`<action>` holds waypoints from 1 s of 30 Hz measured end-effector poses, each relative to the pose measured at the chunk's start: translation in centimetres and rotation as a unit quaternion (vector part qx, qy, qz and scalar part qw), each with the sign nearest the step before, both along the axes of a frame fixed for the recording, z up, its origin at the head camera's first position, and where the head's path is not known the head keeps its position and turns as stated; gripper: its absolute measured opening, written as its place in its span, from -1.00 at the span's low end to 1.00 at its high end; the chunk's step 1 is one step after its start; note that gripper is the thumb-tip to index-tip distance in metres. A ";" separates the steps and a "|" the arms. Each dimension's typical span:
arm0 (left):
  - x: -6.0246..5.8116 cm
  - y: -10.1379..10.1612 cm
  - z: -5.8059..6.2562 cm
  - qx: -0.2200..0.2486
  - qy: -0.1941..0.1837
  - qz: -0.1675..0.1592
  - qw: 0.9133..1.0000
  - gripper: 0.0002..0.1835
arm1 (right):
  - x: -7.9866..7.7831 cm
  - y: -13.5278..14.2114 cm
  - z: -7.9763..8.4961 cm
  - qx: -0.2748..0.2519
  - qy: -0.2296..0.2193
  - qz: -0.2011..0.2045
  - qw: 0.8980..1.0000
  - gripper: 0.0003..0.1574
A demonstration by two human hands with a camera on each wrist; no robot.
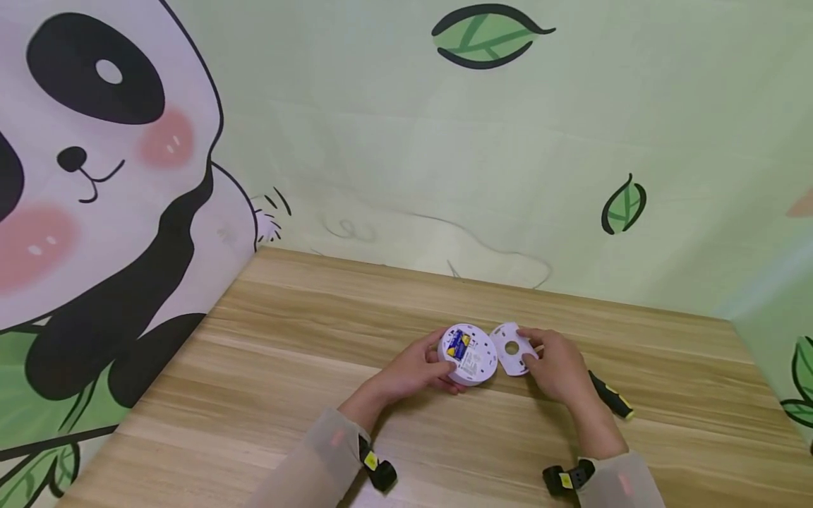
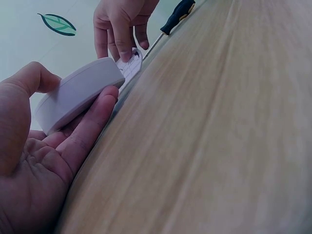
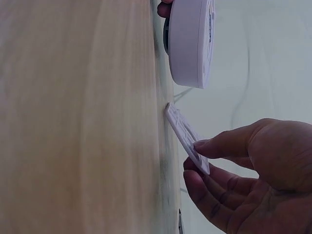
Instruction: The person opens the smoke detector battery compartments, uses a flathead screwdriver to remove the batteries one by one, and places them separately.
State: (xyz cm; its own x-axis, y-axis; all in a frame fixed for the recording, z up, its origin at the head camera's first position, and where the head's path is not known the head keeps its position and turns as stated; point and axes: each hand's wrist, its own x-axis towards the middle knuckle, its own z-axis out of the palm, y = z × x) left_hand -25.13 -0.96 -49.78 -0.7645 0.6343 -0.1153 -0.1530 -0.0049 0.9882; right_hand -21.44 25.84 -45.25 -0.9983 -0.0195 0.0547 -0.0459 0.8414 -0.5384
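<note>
My L hand (image 1: 416, 367) grips the white disc (image 1: 470, 355), batts. (image 1: 459, 345) facing me, prob. to see its slots, & my R hand (image 1: 559, 363) pinches the plate (image 1: 509, 364) by its edge.

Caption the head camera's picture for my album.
Left hand holds a round white device, right hand pinches a flat white plate, screwdriver on the wooden table.

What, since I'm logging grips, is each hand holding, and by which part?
Left hand: round white device, by its rim. Right hand: thin white plate, by its edge.
</note>
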 end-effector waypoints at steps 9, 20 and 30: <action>-0.1 0.0 -0.1 0.002 -0.009 0.002 1.000 -0.16 | 0.1 -0.1 0.1 0.007 -0.029 -0.003 1.000 -0.35; 0.1 0.0 0.1 0.006 -0.007 -0.001 1.000 -0.17 | 0.3 -0.1 0.2 0.032 -0.039 -0.007 0.999 -0.34; 0.2 0.0 0.2 0.000 -0.005 -0.001 1.000 -0.17 | 0.2 -0.1 0.3 0.039 -0.044 -0.009 0.998 -0.30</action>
